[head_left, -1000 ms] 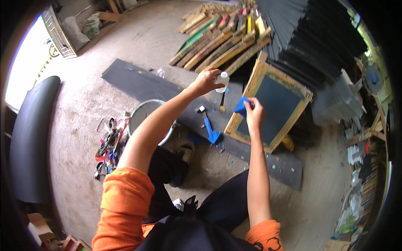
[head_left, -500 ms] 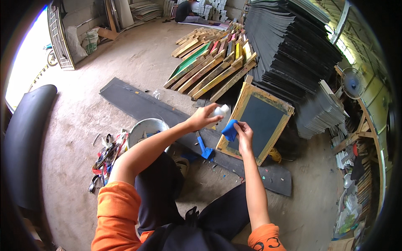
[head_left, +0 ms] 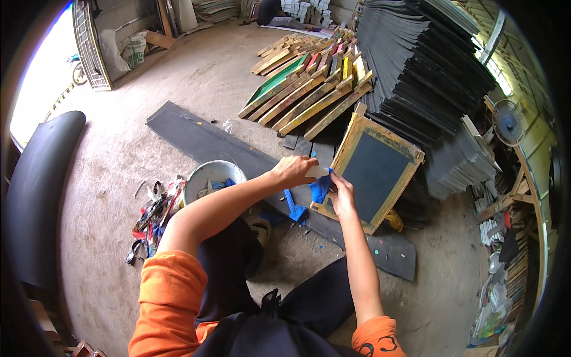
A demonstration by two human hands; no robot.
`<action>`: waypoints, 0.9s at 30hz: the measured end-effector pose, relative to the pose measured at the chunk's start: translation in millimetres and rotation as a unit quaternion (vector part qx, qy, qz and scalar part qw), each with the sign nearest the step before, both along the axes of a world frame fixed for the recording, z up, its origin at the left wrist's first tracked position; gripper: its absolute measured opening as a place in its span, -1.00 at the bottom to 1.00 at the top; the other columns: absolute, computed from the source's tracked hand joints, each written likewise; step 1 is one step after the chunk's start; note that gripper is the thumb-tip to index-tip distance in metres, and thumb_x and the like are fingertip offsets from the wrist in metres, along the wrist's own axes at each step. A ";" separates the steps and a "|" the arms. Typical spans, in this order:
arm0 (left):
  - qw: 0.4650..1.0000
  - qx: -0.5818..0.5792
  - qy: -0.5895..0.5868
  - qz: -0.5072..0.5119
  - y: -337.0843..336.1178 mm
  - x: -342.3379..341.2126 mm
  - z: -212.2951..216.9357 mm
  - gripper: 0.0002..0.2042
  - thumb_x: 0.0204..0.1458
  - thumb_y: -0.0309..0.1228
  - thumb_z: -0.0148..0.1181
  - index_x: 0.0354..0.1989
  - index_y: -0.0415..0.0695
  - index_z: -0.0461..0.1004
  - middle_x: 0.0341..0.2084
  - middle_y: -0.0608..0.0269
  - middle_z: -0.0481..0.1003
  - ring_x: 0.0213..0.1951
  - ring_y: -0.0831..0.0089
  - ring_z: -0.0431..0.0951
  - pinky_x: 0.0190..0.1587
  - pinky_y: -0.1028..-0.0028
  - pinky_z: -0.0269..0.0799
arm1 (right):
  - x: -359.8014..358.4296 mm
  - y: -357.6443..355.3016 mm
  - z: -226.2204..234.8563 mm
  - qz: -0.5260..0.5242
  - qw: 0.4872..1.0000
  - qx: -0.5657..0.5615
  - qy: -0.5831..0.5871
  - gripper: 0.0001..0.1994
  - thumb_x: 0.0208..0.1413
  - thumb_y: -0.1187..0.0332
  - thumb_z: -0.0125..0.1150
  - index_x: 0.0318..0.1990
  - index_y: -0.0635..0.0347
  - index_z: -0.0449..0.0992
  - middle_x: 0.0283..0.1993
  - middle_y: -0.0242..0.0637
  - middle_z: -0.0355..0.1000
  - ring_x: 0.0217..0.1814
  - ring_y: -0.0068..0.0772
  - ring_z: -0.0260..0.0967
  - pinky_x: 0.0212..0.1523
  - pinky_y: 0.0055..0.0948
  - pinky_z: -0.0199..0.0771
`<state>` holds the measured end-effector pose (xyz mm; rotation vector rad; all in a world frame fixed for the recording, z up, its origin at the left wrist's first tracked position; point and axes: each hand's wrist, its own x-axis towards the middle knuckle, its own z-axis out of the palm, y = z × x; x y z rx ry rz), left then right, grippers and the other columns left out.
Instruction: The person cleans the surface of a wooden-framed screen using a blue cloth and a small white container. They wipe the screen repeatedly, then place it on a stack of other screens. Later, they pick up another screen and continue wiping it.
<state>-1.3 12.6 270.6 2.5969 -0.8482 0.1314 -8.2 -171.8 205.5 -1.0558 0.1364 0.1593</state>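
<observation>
My left hand is closed round a small white bottle, which is tipped toward a blue cloth. That cloth hangs from the pinched fingers of my right hand, and the bottle's mouth meets its upper edge. Just beyond my right hand leans a wooden frame with a dark mesh panel. Below my left wrist, a blue-coated flat tool lies on a long dark board.
A white bucket holding blue-stained things stands left of my left forearm, beside a heap of scraps. Wooden frames lie stacked ahead, near tall piles of black sheets. A fan stands right. A person sits far back.
My left hand has tilted the bottle over and brought it right against the blue cloth. The cloth has dropped slightly in my right hand. The whole view has shifted a little.
</observation>
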 end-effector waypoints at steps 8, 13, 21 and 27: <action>0.978 0.152 -0.141 -0.006 -13.5 8.2 -18.2 -0.63 -0.22 -0.24 0.23 -0.21 -0.11 0.40 -0.34 0.19 0.37 -0.16 0.26 0.38 -0.24 0.37 0.41 | -0.4 0.2 -12.3 -0.020 0.999 -0.022 0.041 -0.78 0.04 0.39 0.07 -0.17 0.30 0.44 -0.26 -0.32 0.42 -0.24 -0.49 0.35 -0.22 -0.48 0.29; 0.946 0.216 -0.243 -0.004 -22.4 6.2 -21.9 -0.76 -0.24 -0.33 0.16 -0.34 -0.10 0.43 -0.40 0.24 0.34 -0.21 0.36 0.34 -0.31 0.46 0.38 | -0.1 -4.0 -18.2 -0.007 0.999 0.000 0.052 -0.79 0.06 0.40 0.03 -0.16 0.27 0.43 -0.25 -0.33 0.41 -0.22 -0.49 0.34 -0.20 -0.45 0.25; 0.929 0.250 -0.271 -0.001 -24.6 0.0 -17.5 -0.80 -0.26 -0.35 0.16 -0.41 -0.08 0.41 -0.43 0.25 0.32 -0.24 0.38 0.33 -0.35 0.49 0.34 | -3.5 -2.2 -12.8 -0.002 0.997 0.016 0.080 -0.87 0.06 0.40 0.05 -0.24 0.18 0.44 -0.34 -0.40 0.39 -0.32 -0.54 0.29 -0.27 -0.50 0.25; 0.991 0.093 -0.090 0.024 -23.9 12.1 -5.2 -0.57 -0.29 -0.20 0.30 -0.18 -0.06 0.43 -0.28 0.16 0.41 -0.10 0.26 0.35 -0.21 0.38 0.38 | 19.4 -26.0 -5.2 0.021 0.998 0.053 0.042 -0.83 0.04 0.40 0.08 -0.22 0.28 0.42 -0.29 -0.27 0.40 -0.25 -0.43 0.34 -0.15 -0.36 0.38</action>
